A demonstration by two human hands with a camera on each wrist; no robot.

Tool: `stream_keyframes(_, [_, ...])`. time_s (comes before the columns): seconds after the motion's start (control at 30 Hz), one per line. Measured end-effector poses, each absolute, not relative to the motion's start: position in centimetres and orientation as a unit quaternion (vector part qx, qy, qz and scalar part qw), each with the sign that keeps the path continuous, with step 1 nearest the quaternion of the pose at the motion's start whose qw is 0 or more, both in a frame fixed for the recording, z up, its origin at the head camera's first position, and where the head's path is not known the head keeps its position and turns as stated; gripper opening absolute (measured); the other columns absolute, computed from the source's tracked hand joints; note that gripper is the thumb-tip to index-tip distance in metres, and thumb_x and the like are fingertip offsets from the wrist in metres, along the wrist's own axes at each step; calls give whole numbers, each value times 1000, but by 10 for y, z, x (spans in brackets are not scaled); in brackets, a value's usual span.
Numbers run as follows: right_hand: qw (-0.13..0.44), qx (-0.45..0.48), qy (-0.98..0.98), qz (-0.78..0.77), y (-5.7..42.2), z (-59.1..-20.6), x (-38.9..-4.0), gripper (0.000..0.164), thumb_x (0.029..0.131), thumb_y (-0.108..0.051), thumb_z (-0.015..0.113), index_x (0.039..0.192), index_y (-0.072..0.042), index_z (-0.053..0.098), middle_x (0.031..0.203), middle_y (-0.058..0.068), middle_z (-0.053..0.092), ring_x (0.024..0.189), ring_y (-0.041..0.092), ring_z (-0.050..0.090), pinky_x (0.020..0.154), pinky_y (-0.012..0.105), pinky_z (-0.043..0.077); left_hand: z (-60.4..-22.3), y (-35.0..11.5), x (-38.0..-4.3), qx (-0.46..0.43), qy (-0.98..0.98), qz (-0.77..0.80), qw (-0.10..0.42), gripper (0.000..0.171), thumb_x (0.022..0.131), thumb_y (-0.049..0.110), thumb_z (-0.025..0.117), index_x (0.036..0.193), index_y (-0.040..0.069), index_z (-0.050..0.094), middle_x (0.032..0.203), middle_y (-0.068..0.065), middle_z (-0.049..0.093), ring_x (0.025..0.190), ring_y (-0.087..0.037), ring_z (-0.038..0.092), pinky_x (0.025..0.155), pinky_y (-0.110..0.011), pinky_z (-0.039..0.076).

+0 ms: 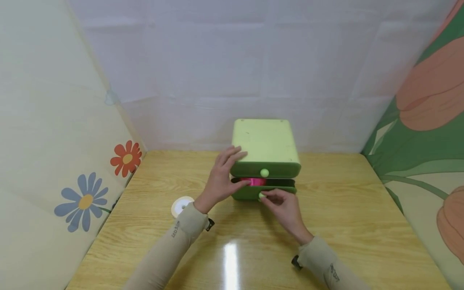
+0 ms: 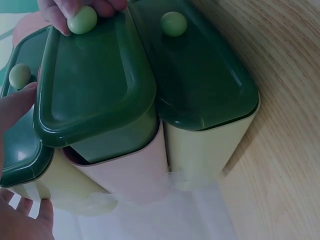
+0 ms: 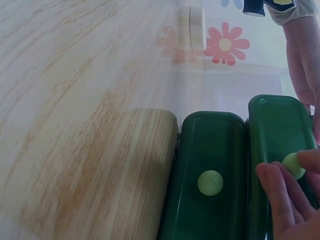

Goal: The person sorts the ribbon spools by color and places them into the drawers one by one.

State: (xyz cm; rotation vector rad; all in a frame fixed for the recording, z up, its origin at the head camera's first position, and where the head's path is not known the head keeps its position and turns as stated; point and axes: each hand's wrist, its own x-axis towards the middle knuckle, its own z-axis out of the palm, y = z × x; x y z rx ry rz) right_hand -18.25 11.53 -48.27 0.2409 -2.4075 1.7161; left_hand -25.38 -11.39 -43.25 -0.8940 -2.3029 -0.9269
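A small green drawer cabinet (image 1: pixel 266 139) with a pale green top and dark green drawer fronts stands at the table's far side. Its middle drawer (image 2: pixel 92 80) is pulled partly out, and something shiny and pink (image 1: pixel 257 182) shows inside it. My right hand (image 1: pixel 284 209) pinches that drawer's round pale green knob (image 3: pixel 294 165) between thumb and fingers. At the cabinet's left front corner, my left hand (image 1: pixel 222 177) rests with fingers spread on the top and side, its thumb across the front. The bottom drawer (image 2: pixel 200 65) is pushed in.
A flat round disc (image 1: pixel 182 206) with a cream rim and white centre lies on the wooden table (image 1: pixel 340 213), left of the cabinet. A white cloth wall rises behind, with flower-printed panels (image 1: pixel 85 201) at both sides.
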Motion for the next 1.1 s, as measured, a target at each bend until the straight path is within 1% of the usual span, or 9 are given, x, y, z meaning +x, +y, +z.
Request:
stream_keyframes(0.23, [90,78,-808,577,115,-482,-183,12,89,-11,82,101,-11,80,100,6,80,87,15,76,78,23,62,-432,-111,-253,-313,-853,-333,251,87,72,26,97,147,17,53,158,-7,45,153,-30,33,126,-49,30])
stream_keyframes(0.37, [89,80,-807,578,115,-482,-183,12,89,-12,82,101,-11,80,101,6,80,87,15,76,78,23,62,-433,-111,-253,-311,-855,-328,253,86,73,27,97,147,18,53,158,-7,45,152,-30,34,125,-51,32])
stream_keyframes(0.47, [88,80,-805,581,115,-482,-183,12,89,-13,82,101,-11,80,101,6,80,87,14,75,78,23,62,-432,-113,-253,-320,-850,-334,251,80,78,28,94,147,18,54,157,-7,46,151,-30,35,124,-52,34])
stream_keyframes(0.6, [89,82,-803,584,115,-483,-183,12,90,-12,82,101,-10,81,101,7,80,86,14,75,77,23,62,-429,-114,-254,-329,-841,-341,262,61,89,25,84,144,17,58,154,-8,50,148,-30,39,121,-53,37])
stream_keyframes(0.7, [89,82,-802,585,115,-483,-183,12,89,-12,82,101,-10,81,100,7,80,86,14,75,77,23,62,-428,-115,-255,-331,-837,-340,272,50,95,21,78,142,18,61,152,-9,53,146,-31,43,119,-53,40])
stream_keyframes(0.83, [89,81,-803,583,116,-484,-183,13,89,-13,83,101,-10,81,99,7,80,85,13,75,77,23,62,-428,-116,-256,-332,-837,-339,273,47,96,20,76,141,19,62,151,-8,55,145,-31,45,118,-53,41])
stream_keyframes(1.1, [90,86,-799,588,115,-483,-184,12,89,-12,83,101,-10,81,99,7,80,84,13,75,76,24,62,-427,-118,-256,-331,-839,-344,260,46,98,21,74,142,20,62,151,-7,54,145,-29,44,118,-52,41])
